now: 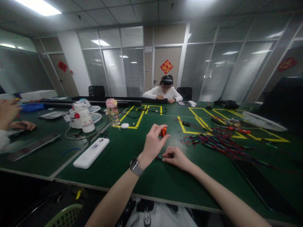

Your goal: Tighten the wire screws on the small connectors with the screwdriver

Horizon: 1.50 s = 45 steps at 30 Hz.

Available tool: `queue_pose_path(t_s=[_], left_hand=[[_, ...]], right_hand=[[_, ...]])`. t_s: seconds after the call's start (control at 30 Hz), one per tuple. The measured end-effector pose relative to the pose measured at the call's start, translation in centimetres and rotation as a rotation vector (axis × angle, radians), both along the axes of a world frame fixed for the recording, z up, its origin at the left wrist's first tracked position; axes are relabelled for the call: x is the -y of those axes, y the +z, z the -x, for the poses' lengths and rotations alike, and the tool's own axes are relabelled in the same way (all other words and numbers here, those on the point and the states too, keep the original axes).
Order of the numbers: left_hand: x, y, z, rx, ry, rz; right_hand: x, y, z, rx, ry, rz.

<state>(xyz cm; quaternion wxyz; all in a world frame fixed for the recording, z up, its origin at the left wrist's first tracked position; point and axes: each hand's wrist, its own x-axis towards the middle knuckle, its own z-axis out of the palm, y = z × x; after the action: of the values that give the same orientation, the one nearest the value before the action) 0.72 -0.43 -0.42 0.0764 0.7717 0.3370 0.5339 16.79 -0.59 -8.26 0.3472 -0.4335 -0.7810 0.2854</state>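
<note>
My left hand, with a watch on its wrist, grips the orange and black handle of a screwdriver. The screwdriver stands upright, its thin shaft pointing down at a small green circuit board on the table. Close beside the tip, my right hand is closed in a pinch at the right end of this board. Its fingers cover much of the board, and a dark bit shows between them. Whether the tip touches the board is too small to tell.
To the right lies a tangled pile of wired circuit boards. At the left are a white power bank, a pink-lidded bottle, a white bottle and a phone. One person sits opposite; another person's hand shows at left.
</note>
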Motion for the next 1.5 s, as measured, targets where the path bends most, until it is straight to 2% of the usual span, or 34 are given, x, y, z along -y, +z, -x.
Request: queue_pose_path(t_s=[0.27,0.5,0.6,0.73,0.8,0.9,1.03,1.2,1.3,1.5], left_hand=[[0.5,0.6,-0.1,0.015,-0.192,0.075],[0.4,0.2,0.0,-0.010,0.018,-0.013],[0.4,0.2,0.1,-0.007,-0.027,-0.021],[0.2,0.3,0.1,0.102,-0.166,0.113],[0.1,0.4,0.2,0.093,-0.146,0.111],[0.2,0.7,0.2,0.034,-0.086,0.024],[0.5,0.9,0.2,-0.011,-0.080,-0.041],[0.3,0.6,0.4,0.008,-0.101,-0.012],[0.2,0.6,0.6,0.022,-0.155,0.050],[0.4,1.3,1.0,-0.005,-0.345,0.174]], right_hand=[[0.1,0.1,0.0,0.018,-0.003,-0.018],[0.2,0.3,0.0,0.026,0.000,-0.014],[0.1,0.3,-0.1,0.032,0.010,-0.022],[0.0,0.1,-0.1,0.020,0.022,-0.022],[-0.1,0.1,-0.1,0.016,0.022,-0.024],[0.0,0.1,-0.1,0.009,0.014,-0.021],[0.1,0.3,-0.1,0.015,0.010,-0.013],[0.2,0.3,0.0,0.024,0.004,-0.022],[0.1,0.3,0.0,0.025,0.007,-0.022],[0.0,0.1,-0.2,0.033,0.016,-0.032]])
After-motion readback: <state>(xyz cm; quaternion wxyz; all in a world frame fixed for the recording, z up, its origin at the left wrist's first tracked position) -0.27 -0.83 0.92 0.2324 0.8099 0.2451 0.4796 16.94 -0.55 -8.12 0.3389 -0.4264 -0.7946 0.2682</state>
